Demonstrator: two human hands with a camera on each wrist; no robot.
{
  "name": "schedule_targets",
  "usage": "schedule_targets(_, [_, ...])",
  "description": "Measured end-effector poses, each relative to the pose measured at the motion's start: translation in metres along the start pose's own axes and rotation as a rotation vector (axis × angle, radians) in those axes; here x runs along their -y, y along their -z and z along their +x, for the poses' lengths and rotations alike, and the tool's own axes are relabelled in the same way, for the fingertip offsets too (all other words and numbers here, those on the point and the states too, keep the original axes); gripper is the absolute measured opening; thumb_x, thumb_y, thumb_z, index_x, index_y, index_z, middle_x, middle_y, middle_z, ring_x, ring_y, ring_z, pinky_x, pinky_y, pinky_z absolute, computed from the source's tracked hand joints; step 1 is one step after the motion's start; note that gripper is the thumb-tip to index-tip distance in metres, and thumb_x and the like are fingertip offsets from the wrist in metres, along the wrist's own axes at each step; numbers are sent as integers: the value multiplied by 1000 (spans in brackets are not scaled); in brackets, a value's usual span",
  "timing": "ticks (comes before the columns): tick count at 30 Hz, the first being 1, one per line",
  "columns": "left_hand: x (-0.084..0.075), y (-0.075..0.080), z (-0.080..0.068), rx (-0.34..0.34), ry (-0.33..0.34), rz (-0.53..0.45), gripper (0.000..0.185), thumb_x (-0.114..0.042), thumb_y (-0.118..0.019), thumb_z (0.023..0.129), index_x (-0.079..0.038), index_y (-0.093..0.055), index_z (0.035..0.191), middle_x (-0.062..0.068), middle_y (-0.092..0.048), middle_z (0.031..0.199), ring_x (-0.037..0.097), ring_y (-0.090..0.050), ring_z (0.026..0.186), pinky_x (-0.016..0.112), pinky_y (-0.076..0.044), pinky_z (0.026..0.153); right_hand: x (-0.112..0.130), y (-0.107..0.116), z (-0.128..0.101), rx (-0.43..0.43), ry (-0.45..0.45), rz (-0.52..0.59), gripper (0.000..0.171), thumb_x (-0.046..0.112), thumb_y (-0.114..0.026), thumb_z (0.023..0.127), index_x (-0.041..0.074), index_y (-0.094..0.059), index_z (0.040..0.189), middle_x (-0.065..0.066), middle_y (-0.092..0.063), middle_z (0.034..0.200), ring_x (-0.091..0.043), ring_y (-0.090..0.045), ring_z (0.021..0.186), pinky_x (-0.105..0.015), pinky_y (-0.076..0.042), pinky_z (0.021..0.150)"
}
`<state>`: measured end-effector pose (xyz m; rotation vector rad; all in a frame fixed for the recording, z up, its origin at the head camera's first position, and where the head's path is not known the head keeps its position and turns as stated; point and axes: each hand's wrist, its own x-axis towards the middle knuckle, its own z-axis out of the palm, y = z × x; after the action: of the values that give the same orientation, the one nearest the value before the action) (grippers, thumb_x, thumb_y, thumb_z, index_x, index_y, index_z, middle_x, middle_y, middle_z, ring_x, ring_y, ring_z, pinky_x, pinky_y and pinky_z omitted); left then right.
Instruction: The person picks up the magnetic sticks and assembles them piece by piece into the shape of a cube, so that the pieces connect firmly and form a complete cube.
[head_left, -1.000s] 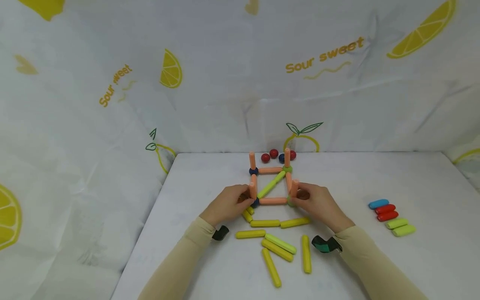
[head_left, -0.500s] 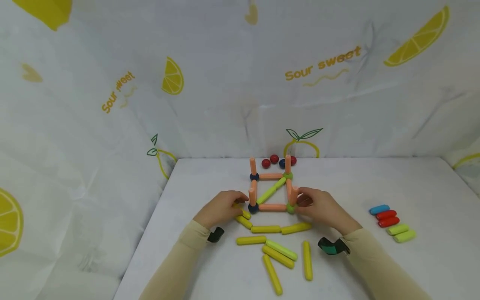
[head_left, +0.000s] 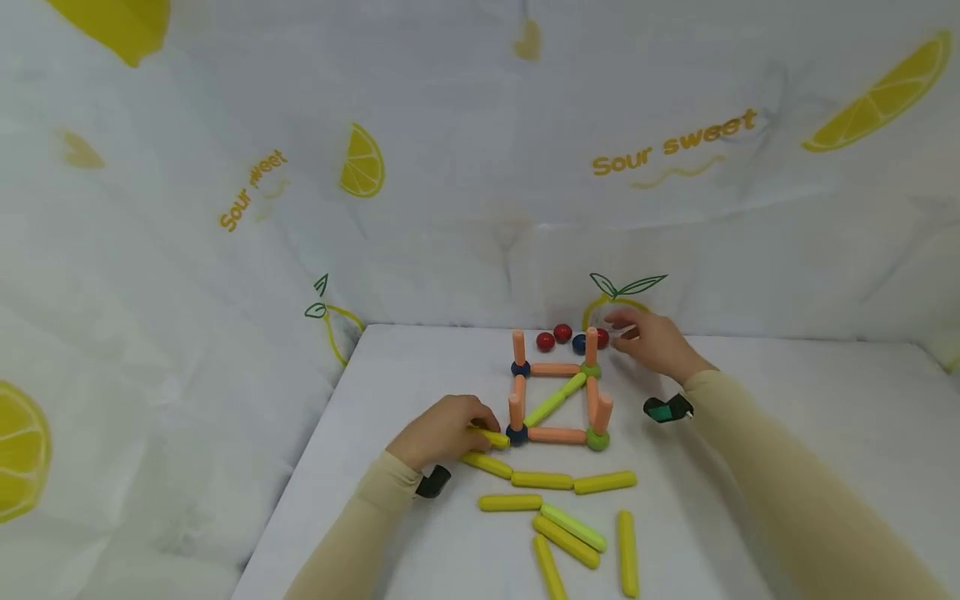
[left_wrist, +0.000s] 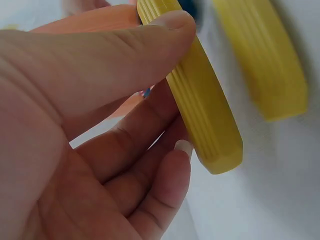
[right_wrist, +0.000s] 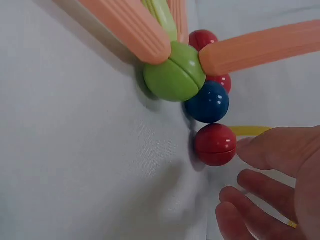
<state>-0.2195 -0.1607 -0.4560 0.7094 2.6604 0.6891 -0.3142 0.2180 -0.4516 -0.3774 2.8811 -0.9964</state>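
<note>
My left hand point(head_left: 446, 429) pinches a yellow stick point(left_wrist: 207, 110) between thumb and fingers, beside the frame's near-left navy ball point(head_left: 517, 434). The frame is a square of orange sticks point(head_left: 557, 436) joined by navy and green balls, with uprights at its corners and a lime diagonal point(head_left: 553, 402). At the back of the table my right hand point(head_left: 660, 343) reaches with loosely bent fingers toward a red ball point(right_wrist: 215, 145). Its thumb tip appears right at that ball; whether it touches, I cannot tell. A blue ball point(right_wrist: 207, 102) lies beside the red one.
Two more red balls point(head_left: 545, 342) lie behind the frame. Several yellow sticks point(head_left: 542, 481) and a lime stick point(head_left: 573, 527) are spread in front of it. A printed white cloth point(head_left: 450, 208) rises behind the table.
My right hand has left the frame's near-right corner and moved back to the red ball. The left hand has let go of the near-left corner and taken hold of a yellow stick.
</note>
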Motion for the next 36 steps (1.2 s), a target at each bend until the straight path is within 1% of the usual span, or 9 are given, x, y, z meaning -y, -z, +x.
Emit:
schedule_targets(6, [1,11,-3,-47,-29,-27,17,-18,-80,99,-22,-81,115,-12,-75,110,7,-68,105,28,-57,96,-8,-8,31,70,52,-49,43,6,-74,99,2,-66,142,-24,-68,136,-43,-67,122,-61,-56,106])
schedule_targets(12, [-13,17,-7,-90,-78,-8,18,-21,-79,100,-20,-79,118,-11,-73,108,6,-67,100,27,-58,93,-15,-7,24,86,2,-98,40,5,-73,98,1,-68,137,-23,-69,131,-42,-64,122,-63,-53,108])
schedule_targets(15, [-19,22,-12,-111,-79,-18,18,-22,-79,101,-19,-79,119,-10,-73,108,6,-67,99,28,-58,93,-10,3,5,61,-21,-101,39,11,-74,100,2,-68,136,-23,-71,130,-42,-67,119,-62,-55,103])
schedule_targets(20, [-28,35,-27,-165,-104,-33,19,-23,-78,102,-19,-79,120,-10,-73,109,7,-67,101,32,-59,94,9,17,-43,-12,-15,-40,44,26,-76,102,6,-66,140,-22,-72,130,-41,-71,117,-56,-62,94])
schedule_targets(24, [-42,43,-37,-210,-189,-46,18,-23,-78,101,-19,-78,119,-10,-71,107,5,-67,100,30,-59,92,38,20,-87,-82,32,11,46,28,-79,101,10,-66,141,-18,-74,129,-37,-74,112,-48,-66,89])
schedule_targets(27, [-57,46,-32,-220,-283,-25,18,-22,-78,101,-18,-77,119,-9,-70,107,6,-66,99,26,-58,90,61,19,-113,-117,81,55,44,26,-81,99,14,-68,139,-13,-76,126,-30,-76,107,-33,-66,84])
schedule_targets(30, [-75,48,-18,-205,-367,16,20,-23,-77,102,-15,-77,120,-5,-71,109,7,-65,98,23,-58,88,79,13,-130,-134,134,94,42,24,-83,98,16,-69,137,-6,-78,123,-23,-76,103,-21,-61,81])
schedule_targets(33, [-89,50,-6,-193,-415,43,22,-23,-75,103,-12,-77,123,-2,-73,112,9,-63,96,22,-56,84,90,5,-139,-139,173,120,41,20,-83,97,16,-70,136,-2,-78,122,-19,-76,100,-19,-61,81])
schedule_targets(36, [-98,51,0,-193,-424,42,22,-21,-75,103,-11,-78,123,0,-75,113,10,-62,94,22,-55,82,97,-4,-143,-153,191,134,39,18,-83,97,19,-71,134,2,-78,121,-15,-76,98,-22,-62,82])
